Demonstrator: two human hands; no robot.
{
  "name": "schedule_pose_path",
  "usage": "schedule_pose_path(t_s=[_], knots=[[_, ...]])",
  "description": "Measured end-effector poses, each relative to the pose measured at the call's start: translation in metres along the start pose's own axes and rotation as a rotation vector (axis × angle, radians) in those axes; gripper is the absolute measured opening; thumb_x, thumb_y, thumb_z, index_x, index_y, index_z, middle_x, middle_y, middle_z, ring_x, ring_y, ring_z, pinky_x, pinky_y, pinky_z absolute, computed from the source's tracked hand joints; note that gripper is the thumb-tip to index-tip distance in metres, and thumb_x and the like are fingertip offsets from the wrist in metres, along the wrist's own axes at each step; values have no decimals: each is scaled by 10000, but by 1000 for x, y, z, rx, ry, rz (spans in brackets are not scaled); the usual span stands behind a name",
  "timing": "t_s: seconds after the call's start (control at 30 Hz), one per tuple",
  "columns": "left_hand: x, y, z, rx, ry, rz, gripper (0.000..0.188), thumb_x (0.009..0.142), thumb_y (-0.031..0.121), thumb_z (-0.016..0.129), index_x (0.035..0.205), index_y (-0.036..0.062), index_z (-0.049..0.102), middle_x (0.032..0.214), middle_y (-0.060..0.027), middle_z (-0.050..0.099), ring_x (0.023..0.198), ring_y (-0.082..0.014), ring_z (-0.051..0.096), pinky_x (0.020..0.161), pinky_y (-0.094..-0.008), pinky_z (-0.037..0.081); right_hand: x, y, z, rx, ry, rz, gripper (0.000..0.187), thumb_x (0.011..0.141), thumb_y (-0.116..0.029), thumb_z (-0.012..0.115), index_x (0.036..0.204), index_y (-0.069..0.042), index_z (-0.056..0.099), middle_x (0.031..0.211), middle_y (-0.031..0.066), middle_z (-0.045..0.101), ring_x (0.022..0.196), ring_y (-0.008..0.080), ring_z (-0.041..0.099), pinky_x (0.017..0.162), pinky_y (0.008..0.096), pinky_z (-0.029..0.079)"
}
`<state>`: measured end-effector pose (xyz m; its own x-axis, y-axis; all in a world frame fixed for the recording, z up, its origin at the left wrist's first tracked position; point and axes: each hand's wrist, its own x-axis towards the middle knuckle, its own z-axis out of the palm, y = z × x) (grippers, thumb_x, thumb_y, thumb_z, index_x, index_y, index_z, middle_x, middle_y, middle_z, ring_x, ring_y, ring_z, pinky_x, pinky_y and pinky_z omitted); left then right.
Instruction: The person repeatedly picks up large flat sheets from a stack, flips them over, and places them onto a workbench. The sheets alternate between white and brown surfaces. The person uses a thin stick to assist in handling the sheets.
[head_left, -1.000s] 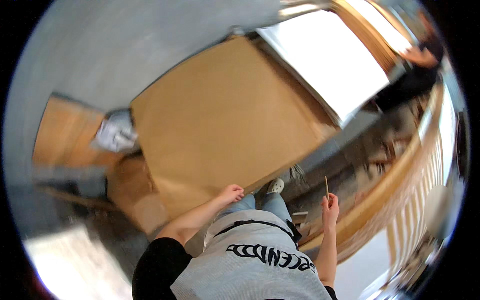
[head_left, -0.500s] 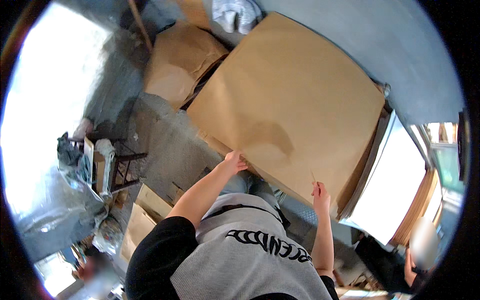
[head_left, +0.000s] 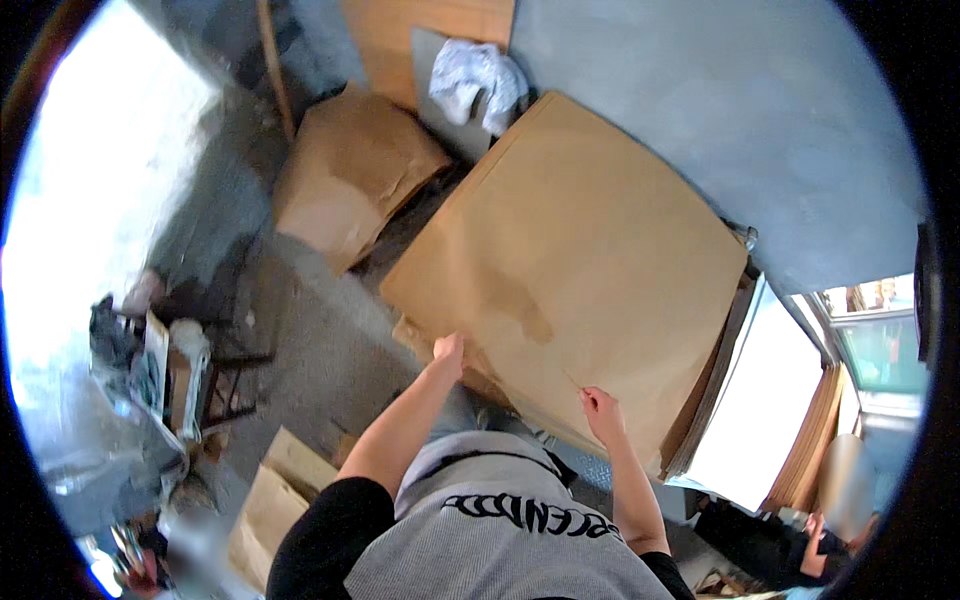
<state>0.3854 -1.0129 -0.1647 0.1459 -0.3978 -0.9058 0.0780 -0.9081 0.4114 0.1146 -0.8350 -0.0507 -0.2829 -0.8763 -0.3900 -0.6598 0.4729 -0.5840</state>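
A large stack of brown paper sheets (head_left: 590, 230) lies in front of me, its near edge running close to my waist. My left hand (head_left: 450, 354) is closed on the near left edge of the top sheet, which bends slightly there. Over the near part of the stack, my right hand (head_left: 602, 414) is closed around a thin, pale, stick-like tool (head_left: 571, 379). Its tip points away and to the left, over the paper. What kind of tool it is I cannot make out. A shadow falls across the sheet between my hands.
A smaller brown-covered pile (head_left: 355, 175) stands at the far left, near a grey-white cloth (head_left: 480, 80). White sheets (head_left: 765, 400) lie to the right. A dark stool (head_left: 230, 385) with things on it and a folded cardboard piece (head_left: 275, 500) are left. A person (head_left: 815, 540) is at lower right.
My left hand has gone from spread fingers to closed on the sheet edge, a little farther left. My right hand has moved left with the thin tool. The view has tilted, so the stack appears lower.
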Motion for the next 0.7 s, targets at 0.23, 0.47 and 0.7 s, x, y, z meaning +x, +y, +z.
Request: schedule_pose_path(t_s=[0.23, 0.47, 0.7], knots=[[0, 9, -15, 137, -304, -107, 243, 758, 218, 541, 940, 59, 515, 820, -93, 524, 681, -227, 537, 558, -375, 475, 83, -70, 19, -153, 94, -68, 198, 820, -187, 481, 980, -124, 579, 736, 137, 593, 674, 284, 574, 567, 363, 440], [5, 44, -114, 158, -433, -50, 183, 798, 111, 466, 962, 37, 499, 778, -80, 573, 690, -190, 581, 592, -318, 493, 256, -235, 51, -453, -76, -161, 426, 772, -40, 425, 1121, -265, 520, 769, 115, 585, 675, 285, 575, 577, 386, 459], [78, 54, -218, 82, -210, -47, 129, 790, 76, 472, 896, 22, 521, 743, -99, 580, 632, -188, 583, 558, -299, 499, 307, -173, 87, -231, 221, -210, 355, 775, -39, 432, 1019, -237, 598, 802, 100, 607, 708, 268, 595, 619, 368, 474]])
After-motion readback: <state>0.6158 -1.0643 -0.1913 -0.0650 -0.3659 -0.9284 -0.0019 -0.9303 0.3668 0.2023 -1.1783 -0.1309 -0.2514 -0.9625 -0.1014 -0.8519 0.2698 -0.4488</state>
